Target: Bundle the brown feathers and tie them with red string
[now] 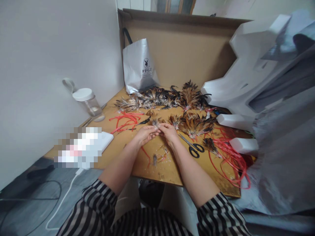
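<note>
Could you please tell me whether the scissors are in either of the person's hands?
No, the scissors lie on the table, while the left hand and right hand hold a small feather tuft together.

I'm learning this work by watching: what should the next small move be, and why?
Perhaps even up the base of the small feather tuft: the left hand and right hand meet there, pinching it, while the scissors lie untouched on the table.

Single head-worn view recorded; counter (pixel 120 147) is faced forward and down, from close above its near edge.
</note>
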Motion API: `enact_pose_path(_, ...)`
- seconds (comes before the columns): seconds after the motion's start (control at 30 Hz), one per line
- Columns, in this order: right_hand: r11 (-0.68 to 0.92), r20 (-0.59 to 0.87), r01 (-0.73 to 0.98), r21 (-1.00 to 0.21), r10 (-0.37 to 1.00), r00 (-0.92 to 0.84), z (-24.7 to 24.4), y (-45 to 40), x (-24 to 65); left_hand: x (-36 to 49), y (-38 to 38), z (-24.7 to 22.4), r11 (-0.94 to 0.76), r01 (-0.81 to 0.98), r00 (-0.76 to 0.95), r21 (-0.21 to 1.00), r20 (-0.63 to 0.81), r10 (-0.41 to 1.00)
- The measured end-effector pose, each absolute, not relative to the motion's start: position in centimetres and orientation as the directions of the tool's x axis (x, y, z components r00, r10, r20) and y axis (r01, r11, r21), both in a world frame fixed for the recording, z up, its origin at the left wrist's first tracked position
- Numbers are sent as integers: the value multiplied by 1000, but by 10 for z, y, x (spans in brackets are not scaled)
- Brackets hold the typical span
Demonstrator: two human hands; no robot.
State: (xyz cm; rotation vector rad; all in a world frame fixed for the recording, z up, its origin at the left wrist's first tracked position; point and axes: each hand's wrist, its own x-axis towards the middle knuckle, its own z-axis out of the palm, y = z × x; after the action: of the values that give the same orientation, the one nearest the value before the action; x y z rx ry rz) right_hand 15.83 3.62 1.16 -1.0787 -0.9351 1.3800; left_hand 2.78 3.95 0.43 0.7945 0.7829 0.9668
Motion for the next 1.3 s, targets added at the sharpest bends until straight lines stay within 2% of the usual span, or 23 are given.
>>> enact_pose_path(0.27, -176, -158, -224, -959, 983, -96, 17, 35, 168, 28, 35, 7, 274, -270, 392, 923, -154, 907)
enact_pose_path(0.5, -144, -151, -283, -948, 988, 3, 14, 34, 160, 30, 37, 2, 270, -314, 354, 910, -151, 923)
enact_pose_path(0.7, -136, -138, -270, -953, 990, -10, 14, 35, 161, 33, 38, 0, 274, -329, 312, 904, -169, 935)
enact_pose_path(0.87, -73, -71, -111, -991, 997, -21, 17, 42, 177, 30, 41, 1, 214, -345, 248, 914, -131, 960)
enact_pose_path(1.0, 138, 154, 89, -986, 965, 213, 10, 55, 200, 28, 43, 2, 189, -373, 178, 908, -130, 975)
enact_pose_path(1.07, 175, 227, 253, -951, 955, 193, 4, 60, 209, 28, 43, 3, 195, -379, 162, 905, -143, 977)
enact_pose_path(1.17, 166, 257, 517, -840, 960, 110, -3, 62, 214, 28, 44, 2, 199, -400, 146, 895, -152, 978)
enact_pose_path(1.3, 182, 287, 664, -725, 957, 51, -2, 56, 205, 26, 46, 0, 170, -462, 98, 870, -141, 985)
